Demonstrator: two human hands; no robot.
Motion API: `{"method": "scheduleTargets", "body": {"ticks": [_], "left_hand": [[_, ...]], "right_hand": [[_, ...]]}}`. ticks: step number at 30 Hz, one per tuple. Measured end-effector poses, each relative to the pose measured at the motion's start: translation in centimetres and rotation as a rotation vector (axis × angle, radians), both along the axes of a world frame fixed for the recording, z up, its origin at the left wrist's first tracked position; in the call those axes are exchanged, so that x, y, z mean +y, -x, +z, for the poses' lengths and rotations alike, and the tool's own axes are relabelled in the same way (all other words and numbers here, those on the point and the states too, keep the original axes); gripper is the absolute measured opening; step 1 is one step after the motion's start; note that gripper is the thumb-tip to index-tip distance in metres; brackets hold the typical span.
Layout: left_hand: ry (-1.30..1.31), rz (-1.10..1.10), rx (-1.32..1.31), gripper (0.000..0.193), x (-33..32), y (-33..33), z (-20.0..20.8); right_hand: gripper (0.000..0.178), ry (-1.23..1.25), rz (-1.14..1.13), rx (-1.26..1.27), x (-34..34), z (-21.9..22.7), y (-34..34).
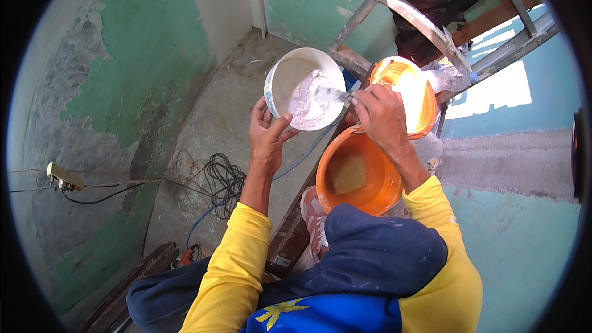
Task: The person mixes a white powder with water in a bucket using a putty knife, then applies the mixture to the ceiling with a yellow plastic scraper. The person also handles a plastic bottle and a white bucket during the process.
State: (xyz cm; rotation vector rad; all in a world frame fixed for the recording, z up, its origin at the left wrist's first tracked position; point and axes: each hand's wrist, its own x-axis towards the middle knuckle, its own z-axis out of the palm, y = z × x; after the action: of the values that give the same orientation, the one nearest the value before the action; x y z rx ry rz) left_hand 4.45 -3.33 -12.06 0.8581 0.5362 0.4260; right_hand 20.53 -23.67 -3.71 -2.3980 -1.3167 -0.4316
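Note:
My left hand (267, 132) grips the side of a white plastic bowl (285, 75), thumb near the rim and fingers around the outside. The bowl tilts toward me and holds pale pinkish-white powder (309, 100). A putty knife (332, 95), its flat grey blade a little blurred, reaches into the bowl from the right. My right hand (383, 113) is closed on its handle, which my fingers mostly hide. Just below that hand stands an orange bucket (388, 176) with some murky liquid at the bottom. Behind the hand is a second orange bucket (422, 124), brightly sunlit.
A clear plastic bottle (453, 79) lies beside the far bucket. A metal frame (425, 28) and a black plastic bag (425, 0) are at the back right. Tangled black cable (222, 179) and a blue hose (302, 159) lie on the concrete floor. Peeling green walls (148, 37) surround the corner.

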Motion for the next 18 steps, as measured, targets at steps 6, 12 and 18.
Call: {"method": "scheduleTargets", "body": {"ticks": [6, 12, 18], "left_hand": [[0.006, -0.005, -0.001, 0.079, 0.2, 0.2, -0.2], [0.02, 0.006, 0.009, 0.079, 0.2, 0.2, 0.1], [0.021, -0.017, -0.004, 0.081, 0.4, 0.4, 0.0]], "right_hand": [[0.01, 0.072, 0.053, -0.007, 0.0, 0.1, 0.6], [0.011, 0.029, 0.182, 0.036, 0.9, -0.1, 0.6], [0.008, 0.006, 0.01, -0.102, 1.8, -0.8, -2.1]]}}
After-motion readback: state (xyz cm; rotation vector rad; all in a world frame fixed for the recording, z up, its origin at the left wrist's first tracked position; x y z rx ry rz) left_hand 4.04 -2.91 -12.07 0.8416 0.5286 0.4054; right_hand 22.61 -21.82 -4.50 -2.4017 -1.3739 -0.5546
